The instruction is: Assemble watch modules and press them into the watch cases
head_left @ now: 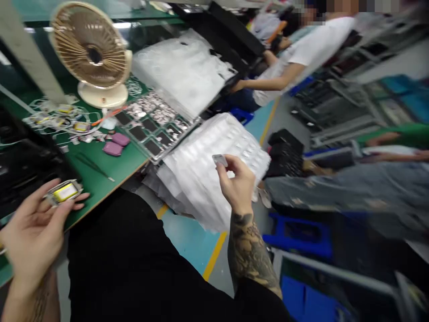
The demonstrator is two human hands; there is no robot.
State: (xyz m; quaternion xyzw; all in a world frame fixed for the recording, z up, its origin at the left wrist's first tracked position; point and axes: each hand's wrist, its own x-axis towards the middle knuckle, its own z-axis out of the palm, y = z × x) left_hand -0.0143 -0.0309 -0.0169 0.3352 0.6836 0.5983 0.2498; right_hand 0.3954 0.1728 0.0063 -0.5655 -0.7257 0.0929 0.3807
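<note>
My left hand (36, 228) holds a small device with a yellow-edged battery (65, 192) between thumb and fingers, over the front edge of the green table (125, 167). Out to the right, my right hand (237, 183) pinches a small flat grey piece (219, 159) between thumb and index finger, above a stack of white plastic trays (208, 179). Dark tweezers (94, 166) lie on the table near my left hand. Two purple blocks (115, 144) rest beyond them. A clear compartment tray (157, 129) with many small parts is further back.
A beige fan (92, 53) stands at the back left, beside wired batteries (63, 118). More white plastic trays (184, 67) are behind. A person in a white shirt (301, 58) holds a black box. Blue stools (298, 235) are at the right.
</note>
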